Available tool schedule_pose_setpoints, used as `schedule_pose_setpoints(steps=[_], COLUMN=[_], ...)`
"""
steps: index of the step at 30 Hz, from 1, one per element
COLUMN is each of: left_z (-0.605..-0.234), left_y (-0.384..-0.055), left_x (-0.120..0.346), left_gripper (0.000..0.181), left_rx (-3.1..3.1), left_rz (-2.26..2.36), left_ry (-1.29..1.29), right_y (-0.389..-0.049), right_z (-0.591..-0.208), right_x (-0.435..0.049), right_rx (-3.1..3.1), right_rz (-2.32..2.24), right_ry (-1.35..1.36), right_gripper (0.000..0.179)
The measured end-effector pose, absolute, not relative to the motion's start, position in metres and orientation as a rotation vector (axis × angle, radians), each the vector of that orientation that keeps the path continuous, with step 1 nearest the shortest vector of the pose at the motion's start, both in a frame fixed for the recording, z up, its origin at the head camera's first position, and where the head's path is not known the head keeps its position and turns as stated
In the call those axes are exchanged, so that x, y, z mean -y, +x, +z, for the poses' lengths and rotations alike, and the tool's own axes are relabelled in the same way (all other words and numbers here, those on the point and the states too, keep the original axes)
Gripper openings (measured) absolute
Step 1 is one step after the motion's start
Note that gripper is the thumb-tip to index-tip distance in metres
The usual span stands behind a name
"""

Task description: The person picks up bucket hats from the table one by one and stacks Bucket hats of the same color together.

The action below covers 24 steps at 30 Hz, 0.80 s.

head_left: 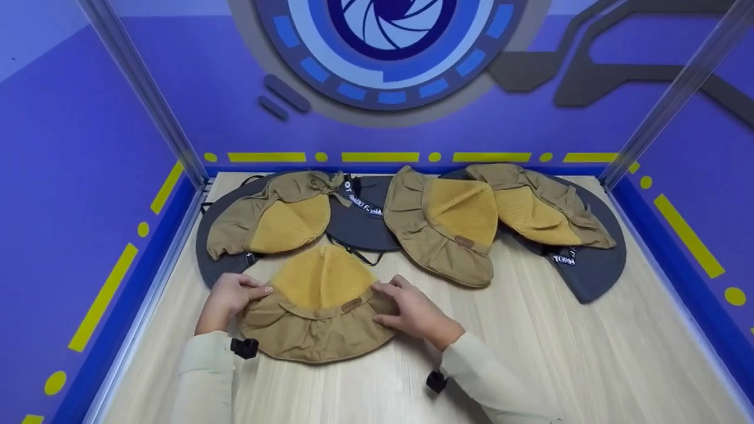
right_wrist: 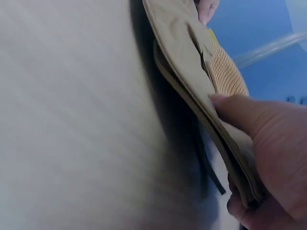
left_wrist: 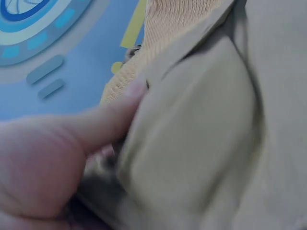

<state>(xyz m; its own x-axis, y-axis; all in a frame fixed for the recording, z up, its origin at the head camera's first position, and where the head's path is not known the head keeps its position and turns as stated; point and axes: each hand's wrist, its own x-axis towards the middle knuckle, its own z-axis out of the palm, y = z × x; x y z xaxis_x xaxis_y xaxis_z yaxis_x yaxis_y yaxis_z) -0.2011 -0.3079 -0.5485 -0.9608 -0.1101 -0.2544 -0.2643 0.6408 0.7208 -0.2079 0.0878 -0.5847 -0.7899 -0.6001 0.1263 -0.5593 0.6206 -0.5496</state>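
A sun hat (head_left: 321, 338) with a yellow ribbed crown and a tan ruffled brim lies folded flat at the front, a small brown label on its band. My left hand (head_left: 231, 299) pinches its left side where crown and brim meet; in the left wrist view the thumb (left_wrist: 112, 112) presses on the tan cloth. At the other end, my right hand (head_left: 419, 312) grips the brim. The right wrist view shows the doubled brim (right_wrist: 184, 79) between thumb and fingers, with a dark strap hanging beneath it. The left fingers under the cloth are mostly hidden.
Behind lie several similar hats: a tan and yellow one (head_left: 288, 221) at the left on dark grey brims, one (head_left: 459, 206) in the middle and one (head_left: 539, 215) at the right on a dark brim (head_left: 601, 259). Purple panels (head_left: 194, 88) enclose the wooden table (head_left: 589, 365).
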Motion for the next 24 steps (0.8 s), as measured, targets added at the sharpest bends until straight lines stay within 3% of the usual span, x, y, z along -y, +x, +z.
schedule_pose_setpoints(steps=[17,24], left_z=[-0.552,-0.552], left_y=[-0.199,-0.195], left_x=[0.308,0.293], left_gripper=[0.017,0.037], left_rx=[-2.873,-3.015], left_rz=[0.979,0.849], left_ry=[-0.533,-0.562], right_y=[-0.206,-0.204], right_z=[-0.591,-0.592], right_x=[-0.050,-0.051], right_rx=[-2.924,-2.947], right_rz=[-0.670,-0.647], right_ry=[-1.073,-0.987], right_gripper=[0.058,0.061])
